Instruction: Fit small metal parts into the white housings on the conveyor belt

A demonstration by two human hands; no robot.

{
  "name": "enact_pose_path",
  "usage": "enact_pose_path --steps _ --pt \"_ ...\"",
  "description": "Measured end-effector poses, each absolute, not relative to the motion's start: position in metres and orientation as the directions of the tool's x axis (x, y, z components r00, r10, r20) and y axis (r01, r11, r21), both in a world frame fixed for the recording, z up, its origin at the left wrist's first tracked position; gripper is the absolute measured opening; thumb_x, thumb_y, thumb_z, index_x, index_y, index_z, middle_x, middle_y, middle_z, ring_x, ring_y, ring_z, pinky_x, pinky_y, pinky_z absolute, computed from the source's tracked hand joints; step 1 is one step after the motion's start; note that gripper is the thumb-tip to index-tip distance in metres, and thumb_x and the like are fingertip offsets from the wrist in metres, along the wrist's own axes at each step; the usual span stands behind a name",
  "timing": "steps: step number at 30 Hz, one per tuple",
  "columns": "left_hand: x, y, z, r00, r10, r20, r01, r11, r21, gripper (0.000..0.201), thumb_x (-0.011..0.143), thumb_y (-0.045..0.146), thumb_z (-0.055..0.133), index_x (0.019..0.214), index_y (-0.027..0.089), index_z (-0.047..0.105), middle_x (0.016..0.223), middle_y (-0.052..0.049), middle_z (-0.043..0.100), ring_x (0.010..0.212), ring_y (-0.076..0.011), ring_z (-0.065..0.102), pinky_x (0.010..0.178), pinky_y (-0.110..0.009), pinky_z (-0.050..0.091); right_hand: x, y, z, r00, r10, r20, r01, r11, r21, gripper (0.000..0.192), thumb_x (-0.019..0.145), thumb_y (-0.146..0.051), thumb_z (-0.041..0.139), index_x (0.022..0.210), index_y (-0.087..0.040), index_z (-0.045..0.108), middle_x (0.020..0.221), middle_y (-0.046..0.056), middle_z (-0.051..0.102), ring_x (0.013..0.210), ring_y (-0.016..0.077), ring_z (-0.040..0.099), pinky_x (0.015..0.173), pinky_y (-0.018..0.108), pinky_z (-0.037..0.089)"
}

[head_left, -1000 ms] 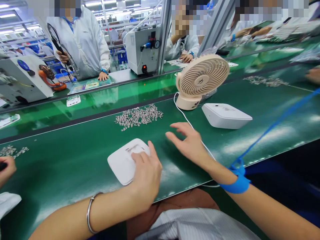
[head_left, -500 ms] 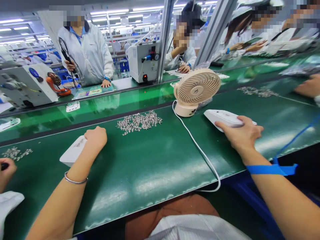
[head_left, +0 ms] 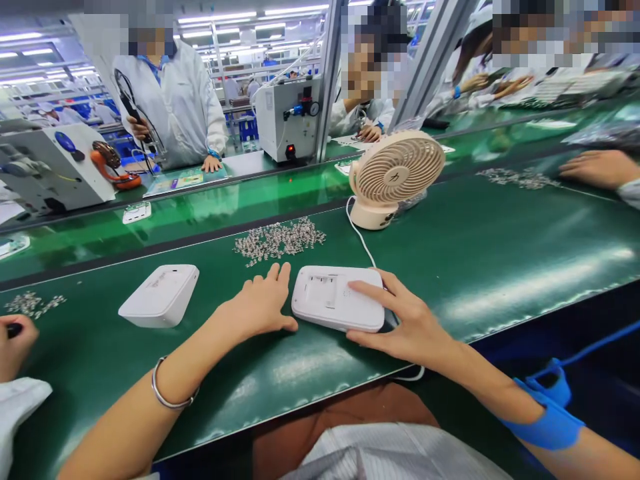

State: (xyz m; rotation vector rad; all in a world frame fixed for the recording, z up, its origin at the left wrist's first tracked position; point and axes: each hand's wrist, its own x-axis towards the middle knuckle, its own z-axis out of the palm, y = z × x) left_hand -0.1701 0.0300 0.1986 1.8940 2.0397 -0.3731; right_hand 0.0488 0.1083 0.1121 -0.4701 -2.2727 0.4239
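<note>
My right hand grips the right end of a white plastic device, thumb on the near edge and fingers across the top. That device's upturned face has a recessed compartment that looks like a battery bay. Just to its left, my left hand is open with fingers spread, holding nothing; its fingertips come close to the device's left edge. A second white plastic device rests on the green bench farther left, apart from both hands. Beyond my left hand lies a pile of small metal parts.
A beige desk fan stands behind the held device, its white cable running toward the bench's front edge. Smaller piles of metal parts lie left and right. Co-workers' hands are at both sides. A green belt runs behind the bench.
My right hand has brought its white device leftward to the middle, where its compartment now shows. My left hand has let go of the other device and moved right, opening.
</note>
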Motion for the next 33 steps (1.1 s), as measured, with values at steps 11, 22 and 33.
enact_pose_path --steps 11,22,33 --pt "-0.154 0.024 0.191 0.091 0.922 -0.378 0.995 -0.095 0.008 0.102 0.066 0.049 0.067 0.142 0.006 0.014 0.121 -0.023 0.051 0.105 -0.0318 0.053 0.084 -0.038 0.043 0.048 0.118 0.099 -0.633 0.63 0.451 0.226 0.707 -0.67 0.049 0.083 -0.027 0.055 0.13 -0.017 0.048 0.122 0.009 0.053 0.106 0.0245 0.055 0.096 0.041 0.045" --pt "-0.106 -0.011 0.174 0.662 0.746 -0.071 0.738 -0.666 -0.109 0.023 0.082 0.008 0.038 0.1 0.005 0.052 0.077 -0.008 0.055 0.067 -0.016 0.052 0.057 -0.026 0.042 -0.004 0.15 0.109 -0.691 0.722 0.022 0.121 0.146 -0.982 0.026 0.076 -0.028 0.051 0.09 -0.015 0.068 0.085 0.004 0.065 0.07 0.0171 0.059 0.055 0.023 0.048" --pt "-0.113 0.001 0.149 0.408 0.897 0.168 0.825 -0.284 -0.489 0.036 0.085 0.012 0.035 0.116 0.004 0.051 0.102 -0.017 0.058 0.086 -0.0215 0.056 0.073 -0.032 0.047 -0.058 0.228 0.092 -0.493 0.793 0.358 0.472 0.59 -0.656 0.024 0.074 -0.005 0.047 0.079 -0.012 0.07 0.071 0.004 0.05 0.065 0.0166 0.051 0.072 0.029 0.044"
